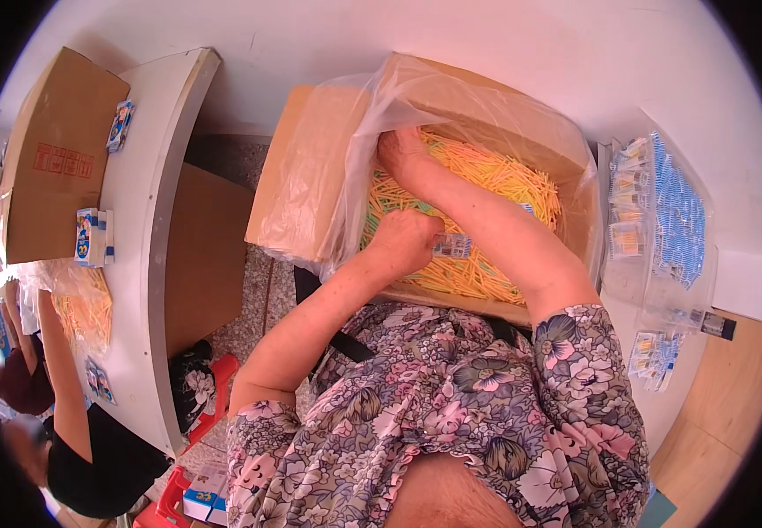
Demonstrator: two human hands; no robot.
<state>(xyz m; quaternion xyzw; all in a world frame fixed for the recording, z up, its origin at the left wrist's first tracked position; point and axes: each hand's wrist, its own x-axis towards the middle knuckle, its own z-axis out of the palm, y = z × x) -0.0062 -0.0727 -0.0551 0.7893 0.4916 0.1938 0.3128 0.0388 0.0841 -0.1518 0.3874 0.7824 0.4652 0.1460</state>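
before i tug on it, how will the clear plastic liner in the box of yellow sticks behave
The plastic liner is probably floppy, since it drapes in creases over the carton. It looks see-through, so likely thin and light. Pulling could disturb the loose sticks, which seem to lie inside it.

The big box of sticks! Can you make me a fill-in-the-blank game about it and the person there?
1. The big box with the sticks in it is made of brown ____.
2. The hand closest to the small packet is the person's ____ one.
3. The person's right hand is ____ the box, not outside it.
4. The person's shirt has a pattern of ____.

Missing words: cardboard; left; inside; flowers.
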